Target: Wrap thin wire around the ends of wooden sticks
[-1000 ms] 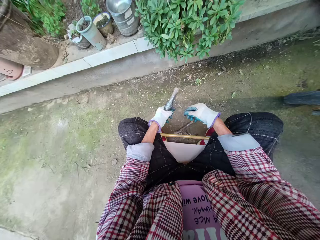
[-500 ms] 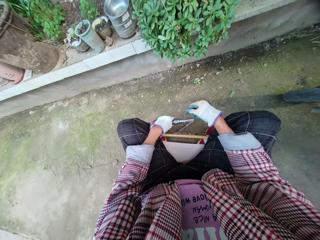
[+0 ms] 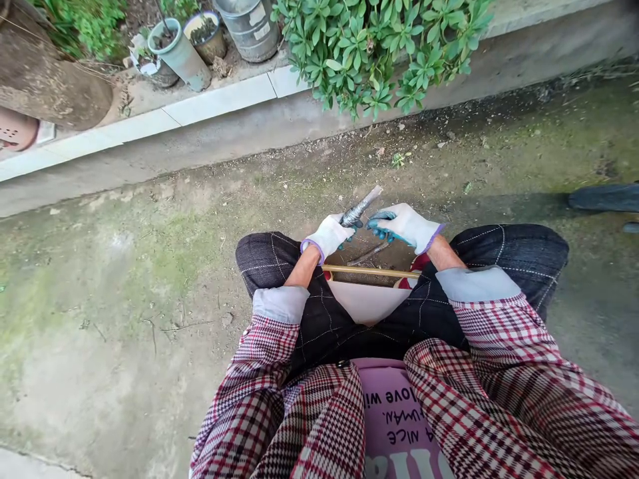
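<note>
While the left hand [image 3: 330, 236] grips the near end of one silver-wound stick [image 3: 355, 212] above the ground [image 3: 150, 279], well out from the ledge's [image 3: 219, 100] front edge, the right hand [image 3: 402, 225] bends its fingers just beside it, whether pinching anything I cannot tell. That wound stick looks light and stiff, its windings probably slippery, so its bare tip [image 3: 372, 194] should hold surer. One loose stick [image 3: 369, 253] lies below; three small pots [image 3: 187, 60] and one metal bucket [image 3: 251, 33] line the ledge.
</note>
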Tool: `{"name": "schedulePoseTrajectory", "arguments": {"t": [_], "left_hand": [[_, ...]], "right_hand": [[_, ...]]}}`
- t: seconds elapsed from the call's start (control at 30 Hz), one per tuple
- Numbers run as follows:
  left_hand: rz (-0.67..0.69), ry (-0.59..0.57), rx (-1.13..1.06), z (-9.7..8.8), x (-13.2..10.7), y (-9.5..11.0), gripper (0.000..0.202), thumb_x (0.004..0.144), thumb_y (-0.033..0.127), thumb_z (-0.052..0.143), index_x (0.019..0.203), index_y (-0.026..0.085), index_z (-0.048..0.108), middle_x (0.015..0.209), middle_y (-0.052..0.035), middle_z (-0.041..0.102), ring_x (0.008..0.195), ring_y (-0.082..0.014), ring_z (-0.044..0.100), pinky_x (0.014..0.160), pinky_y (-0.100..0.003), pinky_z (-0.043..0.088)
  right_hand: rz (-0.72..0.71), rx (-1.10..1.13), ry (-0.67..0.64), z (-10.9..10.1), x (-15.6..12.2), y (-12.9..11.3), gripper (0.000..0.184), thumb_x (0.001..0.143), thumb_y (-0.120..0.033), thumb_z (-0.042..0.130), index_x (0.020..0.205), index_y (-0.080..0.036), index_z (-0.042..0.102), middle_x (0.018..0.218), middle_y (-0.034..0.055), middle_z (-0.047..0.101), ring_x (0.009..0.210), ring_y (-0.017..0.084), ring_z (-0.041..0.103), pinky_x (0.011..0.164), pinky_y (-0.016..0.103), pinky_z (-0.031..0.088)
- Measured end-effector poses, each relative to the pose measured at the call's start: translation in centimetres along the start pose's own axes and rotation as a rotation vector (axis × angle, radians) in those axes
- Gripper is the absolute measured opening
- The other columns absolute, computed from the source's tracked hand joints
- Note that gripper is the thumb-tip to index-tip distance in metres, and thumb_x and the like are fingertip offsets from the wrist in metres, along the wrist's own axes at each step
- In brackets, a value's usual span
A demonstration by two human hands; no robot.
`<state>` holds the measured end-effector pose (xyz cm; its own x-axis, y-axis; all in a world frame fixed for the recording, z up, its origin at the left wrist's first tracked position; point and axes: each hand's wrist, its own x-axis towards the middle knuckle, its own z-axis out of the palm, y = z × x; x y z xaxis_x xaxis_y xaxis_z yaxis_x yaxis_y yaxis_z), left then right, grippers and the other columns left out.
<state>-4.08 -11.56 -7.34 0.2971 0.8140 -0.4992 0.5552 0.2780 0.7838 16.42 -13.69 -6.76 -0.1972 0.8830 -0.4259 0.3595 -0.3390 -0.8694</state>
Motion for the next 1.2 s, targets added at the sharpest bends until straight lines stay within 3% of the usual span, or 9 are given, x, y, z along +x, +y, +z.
{"name": "schedulePoseTrajectory", "arguments": {"t": [0.2,0.33,0.43,0.53,0.7,0.87,1.0,1.1,1.2], "left_hand": [[-0.014,0.067,0.463,-0.3,1.9,-1.6,0.029,0.088,0.02,0.064,0.113,0.014,0.077,0.088,-0.007,0.075,0.073,-0.0156,0.065,0.067,-0.023,0.048],[-0.041,0.073,0.771,-0.5,1.7,-1.5,0.031,0.094,0.02,0.058,0.121,0.018,0.074,0.107,-0.0128,0.076,0.098,-0.0208,0.07,0.087,-0.026,0.05],[-0.073,0.092,0.86,-0.4,1.2,-1.5,0.033,0.096,0.017,0.052,0.122,0.018,0.073,0.112,-0.0163,0.075,0.108,-0.0232,0.069,0.097,-0.03,0.049],[-0.063,0.072,0.892,-0.1,0.7,-1.6,0.034,0.098,0.017,0.049,0.121,0.017,0.073,0.111,-0.0163,0.074,0.111,-0.0246,0.069,0.1,-0.033,0.049],[0.145,-0.112,1.084,0.2,-0.2,-1.5,0.039,0.1,0.018,0.04,0.121,0.02,0.073,0.107,-0.0151,0.075,0.105,-0.0291,0.072,0.091,-0.038,0.054],[0.212,-0.106,1.061,0.2,-0.8,-0.3,0.037,0.099,0.02,0.046,0.125,0.024,0.072,0.111,-0.0103,0.076,0.103,-0.0237,0.072,0.093,-0.032,0.053],[0.207,-0.054,0.897,-0.7,-1.3,0.7,0.037,0.096,0.025,0.056,0.13,0.026,0.071,0.116,-0.0074,0.077,0.105,-0.0224,0.071,0.094,-0.028,0.051],[0.195,0.038,0.753,-2.1,-1.7,1.3,0.039,0.096,0.031,0.058,0.132,0.023,0.07,0.114,-0.0082,0.077,0.104,-0.0229,0.072,0.092,-0.027,0.051],[0.184,0.161,0.68,-3.9,-2.2,2.0,0.04,0.097,0.033,0.057,0.134,0.023,0.069,0.114,-0.0084,0.077,0.105,-0.023,0.072,0.09,-0.027,0.051]], "right_hand": [[-0.028,-0.071,-0.057,0.5,0.2,0.3,0.014,0.081,-0.029,0.072,0.078,-0.016,0.077,0.072,0.0052,0.074,0.06,0.015,0.064,0.053,0.024,0.05],[-0.04,-0.137,-0.086,0.3,-0.2,0.1,0.02,0.08,-0.033,0.07,0.085,-0.017,0.08,0.073,0.0038,0.074,0.059,0.015,0.063,0.052,0.024,0.048],[-0.041,-0.177,-0.056,-0.1,-0.8,-0.5,0.023,0.079,-0.036,0.068,0.087,-0.017,0.079,0.07,0.0022,0.071,0.056,0.013,0.059,0.052,0.024,0.044],[-0.084,-0.257,-0.01,-0.7,-1.1,-1.0,0.023,0.08,-0.037,0.065,0.079,-0.017,0.076,0.062,-0.0002,0.065,0.053,0.012,0.053,0.053,0.025,0.04],[-0.153,-0.336,0.071,-1.6,-0.5,-0.2,0.024,0.077,-0.038,0.063,0.066,-0.018,0.069,0.058,0.0003,0.061,0.057,0.014,0.051,0.054,0.027,0.038],[-0.019,-0.222,0.17,-2.2,0.5,0.9,0.023,0.074,-0.04,0.069,0.069,-0.017,0.073,0.062,0.0025,0.067,0.057,0.015,0.054,0.051,0.026,0.038],[0.01,-0.036,0.151,-1.8,0.6,0.8,0.022,0.073,-0.036,0.071,0.079,-0.016,0.077,0.071,0.0037,0.072,0.055,0.014,0.056,0.046,0.024,0.039],[0.048,0.065,0.138,-0.9,0.4,0.1,0.014,0.074,-0.028,0.072,0.079,-0.015,0.075,0.065,0.0037,0.07,0.051,0.012,0.055,0.044,0.022,0.042],[-0.023,0.039,0.083,-0.1,-0.2,-0.7,0.014,0.078,-0.029,0.072,0.076,-0.016,0.074,0.068,0.0045,0.072,0.052,0.012,0.058,0.048,0.023,0.046]]}}
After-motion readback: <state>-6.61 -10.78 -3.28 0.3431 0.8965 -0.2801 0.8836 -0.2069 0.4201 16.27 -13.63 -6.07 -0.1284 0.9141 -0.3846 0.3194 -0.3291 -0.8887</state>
